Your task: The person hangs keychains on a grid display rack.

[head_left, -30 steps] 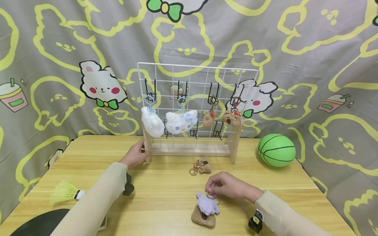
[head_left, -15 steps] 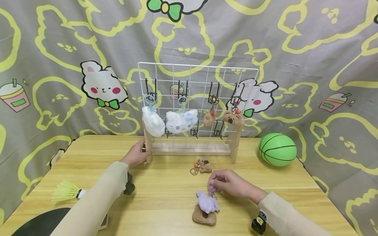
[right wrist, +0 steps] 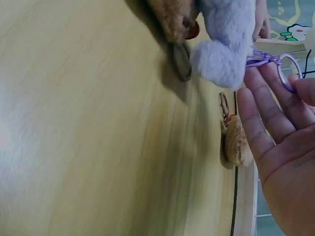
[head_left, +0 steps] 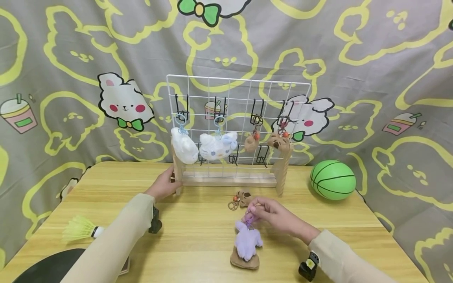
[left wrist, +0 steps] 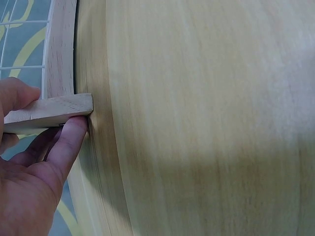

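Observation:
My right hand (head_left: 255, 211) pinches the purple ring (right wrist: 280, 61) of a lilac plush keychain (head_left: 246, 241), which hangs from it just above the table. The plush's lower end lies over a tan plush (head_left: 244, 262) on the table. A small brown plush with a ring (head_left: 242, 198) lies just beyond my right hand. My left hand (head_left: 165, 184) grips the left wooden foot (left wrist: 49, 110) of a white wire grid rack (head_left: 237, 94), thumb above and fingers below. Two white and two brown plush keychains hang from the rack's black hooks.
A green ball (head_left: 332, 180) sits at the right of the wooden table (head_left: 198, 232). A yellow shuttlecock (head_left: 79, 230) lies near the left edge, with a black object (head_left: 49, 269) at the front left corner. A patterned cloth hangs behind.
My right hand has risen and moved toward the rack, drawing the lilac plush up by its ring off the tan plush. My left hand has stayed on the rack foot.

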Action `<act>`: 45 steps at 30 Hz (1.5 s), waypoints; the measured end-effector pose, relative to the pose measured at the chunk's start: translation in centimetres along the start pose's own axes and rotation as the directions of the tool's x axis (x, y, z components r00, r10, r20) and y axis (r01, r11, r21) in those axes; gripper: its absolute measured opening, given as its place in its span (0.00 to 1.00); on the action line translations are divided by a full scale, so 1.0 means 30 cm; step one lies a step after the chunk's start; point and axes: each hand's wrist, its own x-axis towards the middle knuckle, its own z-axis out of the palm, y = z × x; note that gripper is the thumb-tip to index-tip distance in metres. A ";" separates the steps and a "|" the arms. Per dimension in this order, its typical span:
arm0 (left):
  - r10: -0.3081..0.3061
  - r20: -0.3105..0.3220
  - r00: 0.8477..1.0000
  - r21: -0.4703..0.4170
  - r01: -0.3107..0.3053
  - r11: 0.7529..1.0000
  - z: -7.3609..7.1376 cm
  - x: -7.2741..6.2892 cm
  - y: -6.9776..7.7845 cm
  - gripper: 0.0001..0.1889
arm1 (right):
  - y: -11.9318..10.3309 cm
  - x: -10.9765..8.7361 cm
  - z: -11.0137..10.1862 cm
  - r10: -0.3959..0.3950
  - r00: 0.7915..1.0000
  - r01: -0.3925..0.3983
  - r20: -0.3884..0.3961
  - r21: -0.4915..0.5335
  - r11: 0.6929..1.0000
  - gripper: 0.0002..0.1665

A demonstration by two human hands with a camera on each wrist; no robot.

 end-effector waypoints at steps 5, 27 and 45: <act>-0.010 0.004 1.000 0.004 0.010 1.000 0.000 -0.003 0.005 0.39 | -0.023 0.011 0.007 0.007 0.999 -0.006 -0.048 0.024 1.000 0.22; 0.007 -0.006 1.000 0.002 -0.007 1.000 -0.001 0.003 -0.002 0.38 | -0.182 0.212 0.077 -0.168 0.959 0.151 -0.228 -0.090 0.984 0.16; 0.011 -0.012 1.000 -0.001 -0.011 1.000 0.001 0.004 -0.005 0.39 | -0.221 0.431 0.180 -0.211 0.903 0.179 -0.375 -0.117 0.977 0.11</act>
